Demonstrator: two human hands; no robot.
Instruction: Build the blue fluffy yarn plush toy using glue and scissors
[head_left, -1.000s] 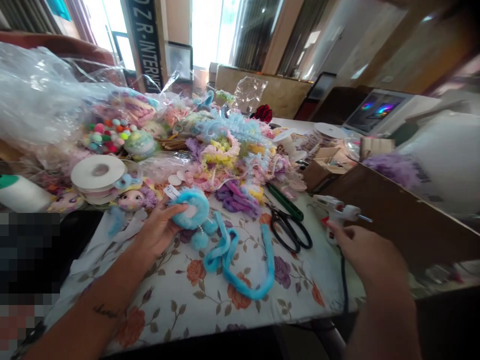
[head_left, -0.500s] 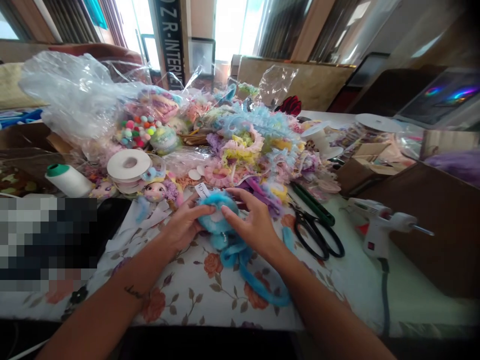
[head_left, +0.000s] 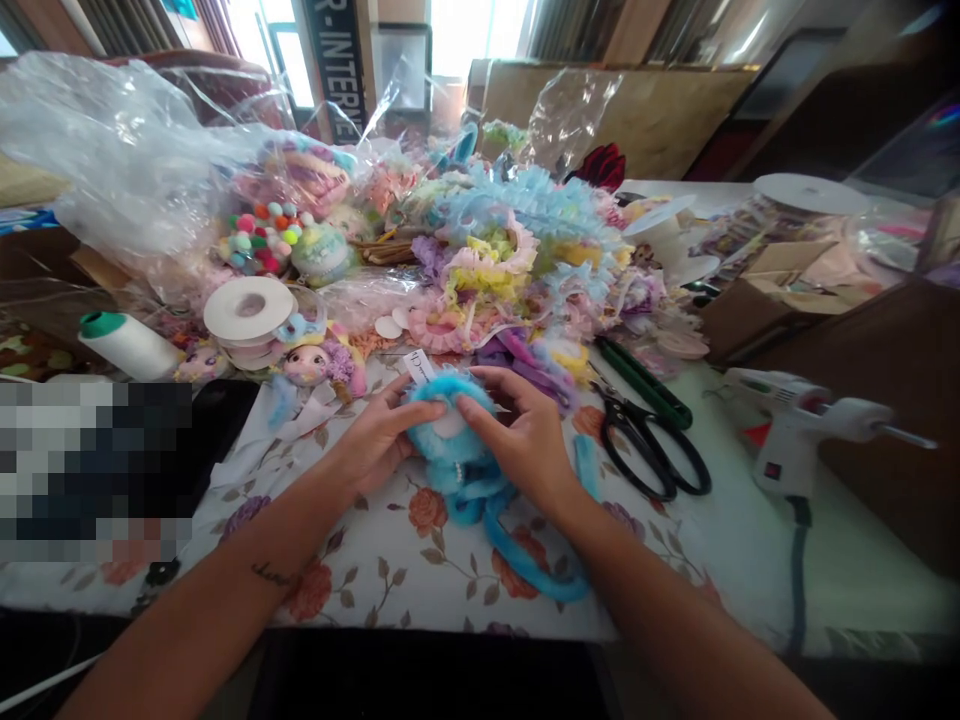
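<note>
Right hand (head_left: 529, 435) has swapped the glue gun (head_left: 793, 425) for the blue fluffy piece (head_left: 442, 447)

Above the flowered cloth (head_left: 450, 605), it and the left hand (head_left: 375, 440) clamp the piece between them, thumbs on its pale centre (head_left: 451, 421), apparently to press evenly. Off right, the gun's nozzle points away from both hands, likely keeping heat clear; scissors (head_left: 649, 452) lie nearer.

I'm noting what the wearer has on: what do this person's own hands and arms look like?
The left hand and right hand are ungloved, no rings or watch visible. No sleeve shows on the right forearm or left forearm, which bears a small, dark, script-like marking.
</note>
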